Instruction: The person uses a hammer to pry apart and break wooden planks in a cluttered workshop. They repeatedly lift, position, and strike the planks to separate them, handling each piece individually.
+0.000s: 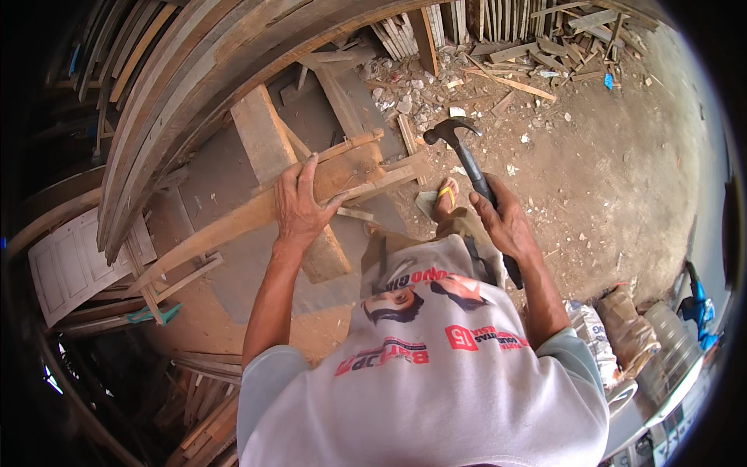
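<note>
My right hand point(506, 222) is closed round the dark handle of a claw hammer point(468, 162), its metal head raised away from me, apart from the wood. My left hand point(301, 206) grips across a long wooden beam point(222, 226), fingers over its far side and thumb spread along the near side. This beam slants from lower left to upper right and lies across a wide, short timber block point(262, 136). A thin wooden strip point(354, 146) runs along the beam's far edge. Whether a nail is in the wood, I cannot tell.
Large curved planks point(187, 93) arch over the upper left. A pale panelled door point(74, 265) leans at the left. Scrap wood point(560, 58) and rubble lie at the back. My sandalled foot point(446, 198) stands beside the work. Sacks point(626, 327) are at the right.
</note>
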`<control>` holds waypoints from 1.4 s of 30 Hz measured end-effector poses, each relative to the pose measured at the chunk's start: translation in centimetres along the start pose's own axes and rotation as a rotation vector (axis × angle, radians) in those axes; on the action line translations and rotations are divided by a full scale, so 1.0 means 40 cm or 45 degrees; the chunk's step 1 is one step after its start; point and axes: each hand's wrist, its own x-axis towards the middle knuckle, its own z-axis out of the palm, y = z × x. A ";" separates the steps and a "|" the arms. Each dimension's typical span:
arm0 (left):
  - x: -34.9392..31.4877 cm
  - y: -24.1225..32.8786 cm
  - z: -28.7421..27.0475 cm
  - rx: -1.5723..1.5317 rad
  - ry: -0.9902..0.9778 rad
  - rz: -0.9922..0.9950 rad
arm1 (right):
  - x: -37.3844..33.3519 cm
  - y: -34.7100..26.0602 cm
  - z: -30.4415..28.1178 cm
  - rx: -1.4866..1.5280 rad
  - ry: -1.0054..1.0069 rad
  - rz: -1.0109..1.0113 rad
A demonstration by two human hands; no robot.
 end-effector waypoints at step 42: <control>0.038 0.009 0.020 0.226 -0.116 -0.088 | 0.087 0.103 0.145 -0.587 -0.058 -0.133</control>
